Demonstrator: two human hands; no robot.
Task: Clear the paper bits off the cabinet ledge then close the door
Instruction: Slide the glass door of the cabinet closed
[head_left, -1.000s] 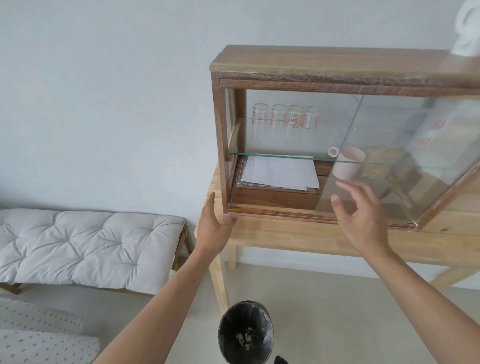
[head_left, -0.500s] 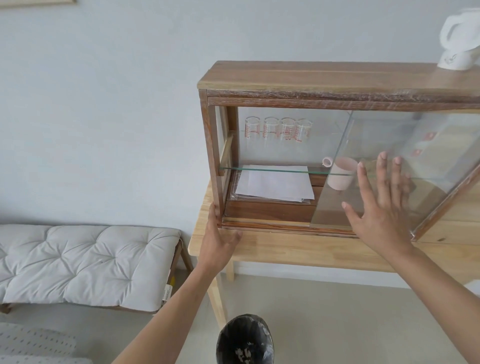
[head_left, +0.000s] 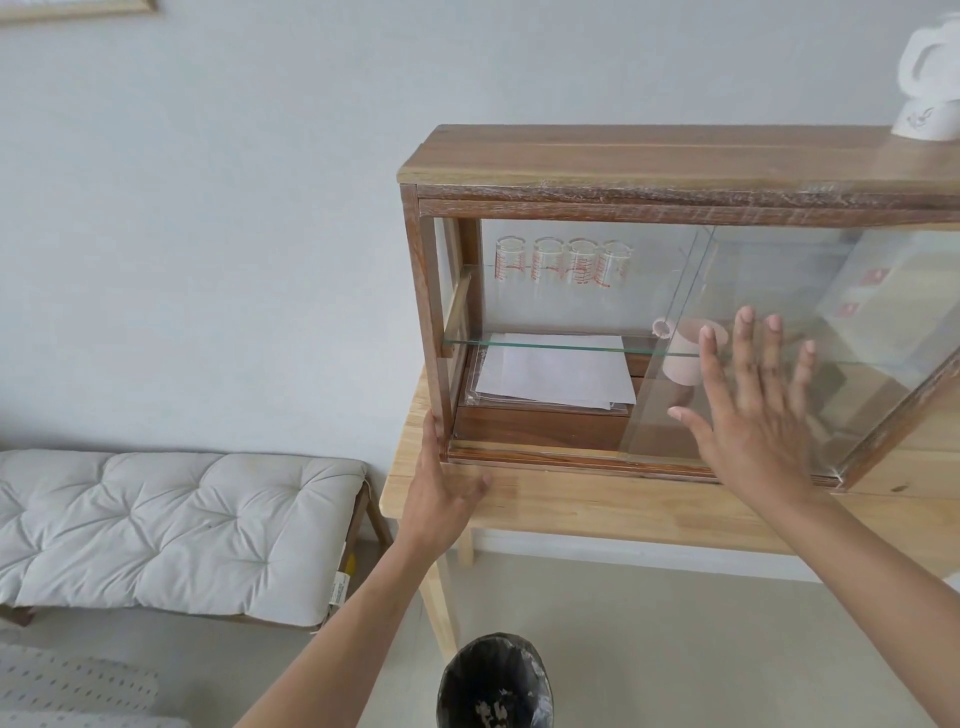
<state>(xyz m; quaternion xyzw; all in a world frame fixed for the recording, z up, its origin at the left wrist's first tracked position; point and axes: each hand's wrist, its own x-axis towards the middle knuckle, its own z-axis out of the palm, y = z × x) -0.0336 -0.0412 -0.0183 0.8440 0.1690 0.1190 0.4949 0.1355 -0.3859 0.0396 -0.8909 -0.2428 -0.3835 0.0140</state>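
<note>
A wooden cabinet (head_left: 623, 161) with a sliding glass door (head_left: 675, 291) stands on a light wooden table (head_left: 597, 504). The door covers the right part; the left part stands uncovered. My right hand (head_left: 753, 415) lies flat on the glass, fingers spread. My left hand (head_left: 441, 483) rests against the cabinet's lower left corner, by the ledge (head_left: 530, 451). I see no paper bits on the ledge. On the floor below stands a black bin (head_left: 493, 686) with white scraps inside.
Inside the cabinet are several glass beakers (head_left: 563, 260), white sheets (head_left: 550, 371) on a box, and a pink mug (head_left: 683, 356). A white kettle (head_left: 930, 78) sits on top at the right. A cushioned bench (head_left: 171, 530) stands to the left by the wall.
My right hand rose from in front of the ledge and pressed flat on the glass door. The door edge has slid slightly left. My left hand stays at the corner.
</note>
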